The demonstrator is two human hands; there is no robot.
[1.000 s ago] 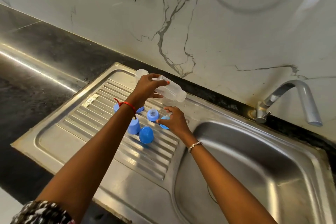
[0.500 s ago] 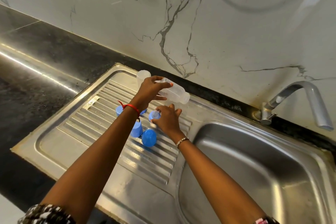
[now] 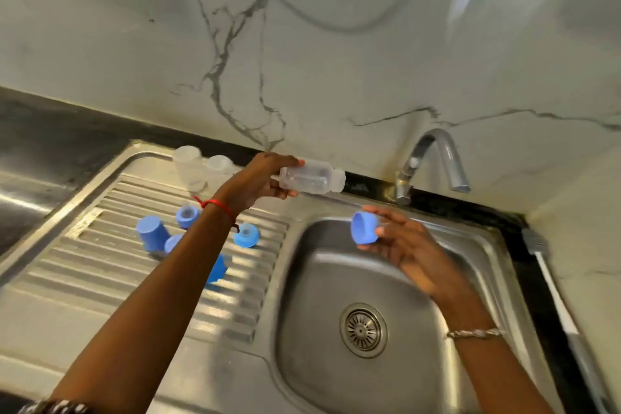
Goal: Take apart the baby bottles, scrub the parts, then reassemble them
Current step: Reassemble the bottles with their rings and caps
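Note:
My left hand (image 3: 258, 183) holds a clear bottle body (image 3: 314, 176) on its side above the back rim of the sink, its open neck pointing right. My right hand (image 3: 400, 239) holds a blue cap (image 3: 364, 228) over the sink basin (image 3: 336, 279). On the ribbed drainboard (image 3: 100, 265) lie several blue parts: an upright blue cap (image 3: 151, 232), a blue ring with teat (image 3: 187, 216), another ring (image 3: 246, 235), and a blue piece (image 3: 218, 267) partly hidden under my left forearm. Two clear bottle bodies (image 3: 188, 166) (image 3: 220, 166) stand at the back of the drainboard.
A steel tap (image 3: 433, 161) rises behind the basin, spout over its right side. The drain strainer (image 3: 363, 329) sits in the basin floor. A brush with a long handle (image 3: 551, 286) lies on the dark counter at the right. Marble wall behind.
My right hand lifted a blue cap off the drainboard and carried it right, over the basin. The view swung right, so the basin and drain now show. My left hand still holds the bottle.

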